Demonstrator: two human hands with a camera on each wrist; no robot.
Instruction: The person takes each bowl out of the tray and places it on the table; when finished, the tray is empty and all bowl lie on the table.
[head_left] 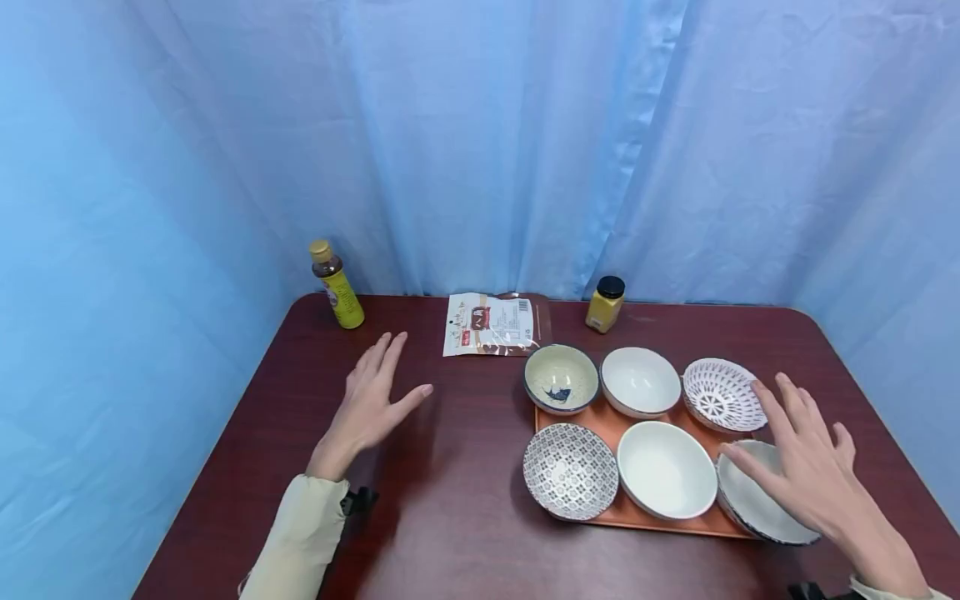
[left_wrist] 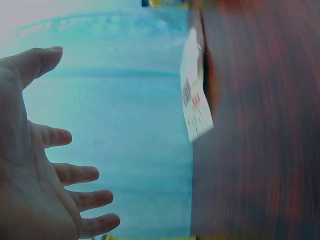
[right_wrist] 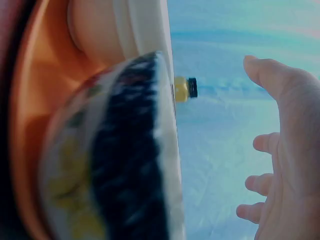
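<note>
My left hand hovers over the left part of the dark table, fingers straight and thumb spread, holding nothing. Beyond its fingertips stands a bottle with a yellow-green label. My right hand is over the front right bowl, its fingers spread and holding nothing. In the right wrist view that bowl shows a dark blue band and yellow flowers outside. Next to it sit a plain white bowl and a white bowl with a purple pattern, whose edge the right fingers overlap in the head view.
The bowls stand in two rows on an orange tray, including a grey-patterned bowl, a fish-painted bowl and another white bowl. Behind lie a white and brown packet and a black-lidded yellow jar. Blue curtains surround the table.
</note>
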